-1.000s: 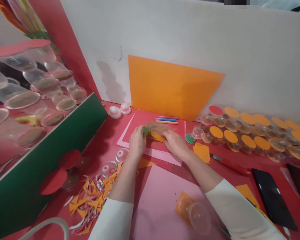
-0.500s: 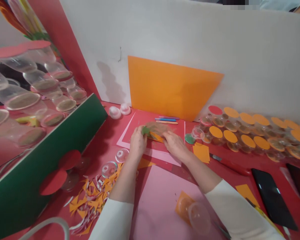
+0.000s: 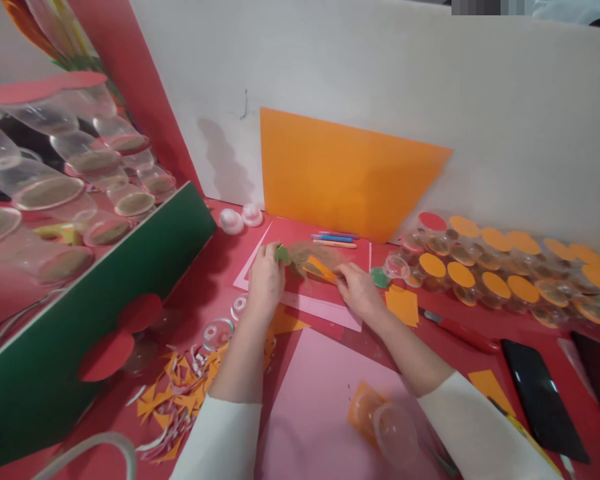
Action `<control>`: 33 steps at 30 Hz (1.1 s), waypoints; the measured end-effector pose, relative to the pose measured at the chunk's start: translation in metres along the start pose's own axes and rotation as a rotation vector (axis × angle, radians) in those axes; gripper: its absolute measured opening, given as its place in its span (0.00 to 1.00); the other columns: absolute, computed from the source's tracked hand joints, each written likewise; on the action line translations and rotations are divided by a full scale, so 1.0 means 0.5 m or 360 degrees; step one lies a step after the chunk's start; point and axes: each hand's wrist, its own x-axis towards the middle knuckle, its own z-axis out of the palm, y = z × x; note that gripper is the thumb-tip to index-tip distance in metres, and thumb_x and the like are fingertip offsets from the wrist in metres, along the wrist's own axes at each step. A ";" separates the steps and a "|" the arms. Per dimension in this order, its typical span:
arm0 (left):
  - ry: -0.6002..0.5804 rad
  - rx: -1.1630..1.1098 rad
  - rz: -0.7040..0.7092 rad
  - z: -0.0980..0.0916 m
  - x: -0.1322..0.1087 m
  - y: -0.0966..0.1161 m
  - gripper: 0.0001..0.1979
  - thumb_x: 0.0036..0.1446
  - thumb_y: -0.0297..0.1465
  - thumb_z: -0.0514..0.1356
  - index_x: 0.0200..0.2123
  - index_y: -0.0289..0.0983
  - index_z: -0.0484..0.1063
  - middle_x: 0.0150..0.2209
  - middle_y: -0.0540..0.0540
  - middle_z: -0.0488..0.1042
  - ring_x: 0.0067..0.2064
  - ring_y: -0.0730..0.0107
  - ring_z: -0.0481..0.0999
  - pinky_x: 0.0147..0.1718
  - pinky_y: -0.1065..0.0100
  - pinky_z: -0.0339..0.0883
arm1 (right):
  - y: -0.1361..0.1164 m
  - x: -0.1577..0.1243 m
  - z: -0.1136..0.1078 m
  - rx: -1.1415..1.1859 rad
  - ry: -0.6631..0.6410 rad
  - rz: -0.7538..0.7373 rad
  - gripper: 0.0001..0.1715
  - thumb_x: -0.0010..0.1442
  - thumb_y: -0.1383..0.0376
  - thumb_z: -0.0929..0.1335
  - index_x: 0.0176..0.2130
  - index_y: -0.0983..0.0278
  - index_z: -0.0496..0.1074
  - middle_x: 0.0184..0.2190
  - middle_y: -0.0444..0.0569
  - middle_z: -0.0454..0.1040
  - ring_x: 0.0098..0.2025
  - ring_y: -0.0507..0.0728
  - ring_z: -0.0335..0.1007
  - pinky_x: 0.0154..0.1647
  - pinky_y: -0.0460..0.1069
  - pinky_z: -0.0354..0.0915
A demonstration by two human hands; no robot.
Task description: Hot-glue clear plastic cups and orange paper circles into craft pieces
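My left hand (image 3: 267, 279) is closed on a small green piece of paper or card (image 3: 283, 253). Between thumb and fingers, my right hand (image 3: 359, 288) pinches an orange paper piece (image 3: 320, 268). That orange piece slants over a brown, sand-like heap (image 3: 300, 253), which lies between both hands on red paper (image 3: 263, 257). Pink paper (image 3: 325, 312) shows under the red sheet. Just beyond the heap are several pens (image 3: 335, 238).
Clear cups with orange discs (image 3: 495, 282) stand at right, near a red-handled knife (image 3: 460, 332) and a black phone (image 3: 545, 397). A green board (image 3: 100, 320) slants at left beside paper scraps (image 3: 185, 393). An orange sheet (image 3: 350, 173) leans on the white wall.
My hands have moved apart, the left one leftward with the green piece and the right one slightly rightward. More of the brown heap and the orange piece now shows between them.
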 end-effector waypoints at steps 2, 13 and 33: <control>-0.0043 0.0053 -0.0046 0.001 -0.002 0.003 0.19 0.60 0.19 0.57 0.53 0.38 0.73 0.52 0.37 0.77 0.50 0.53 0.81 0.49 0.58 0.75 | -0.005 0.005 -0.001 -0.0007 -0.0010 0.0000 0.15 0.62 0.77 0.66 0.44 0.62 0.76 0.42 0.50 0.78 0.44 0.57 0.76 0.48 0.50 0.68; -0.0226 0.0131 -0.0136 0.026 0.001 0.012 0.19 0.62 0.19 0.56 0.55 0.36 0.72 0.51 0.36 0.77 0.50 0.52 0.81 0.48 0.57 0.75 | -0.018 0.013 -0.025 -0.0183 -0.0181 0.0034 0.14 0.65 0.76 0.65 0.44 0.62 0.77 0.43 0.51 0.78 0.47 0.57 0.75 0.48 0.49 0.66; -0.0312 0.0092 0.0006 0.034 -0.010 0.016 0.23 0.63 0.21 0.57 0.59 0.43 0.72 0.55 0.40 0.75 0.51 0.54 0.80 0.50 0.60 0.74 | -0.056 0.044 -0.008 -0.0219 -0.0253 -0.0013 0.14 0.65 0.75 0.64 0.45 0.63 0.76 0.44 0.54 0.78 0.47 0.60 0.75 0.46 0.50 0.66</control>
